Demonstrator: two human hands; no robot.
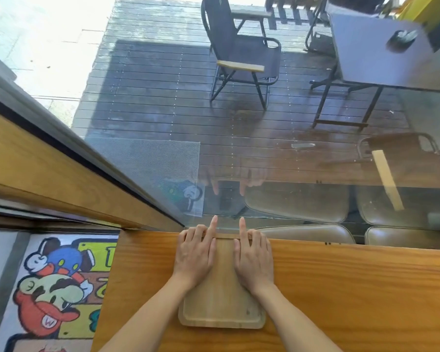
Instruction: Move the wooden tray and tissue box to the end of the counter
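Note:
A pale wooden tray lies flat on the orange-brown wooden counter, with its far end against the window glass near the counter's left end. My left hand and my right hand rest palm-down on the tray's far half. The fingers curl over its far rim, and both index fingers point straight out to the glass. The tray holds nothing. No tissue box is in view.
The counter's left edge drops off to a cartoon floor mat. A glass pane bounds the counter's far side. Beyond it are padded stools, a folding chair and a table on a dark deck.

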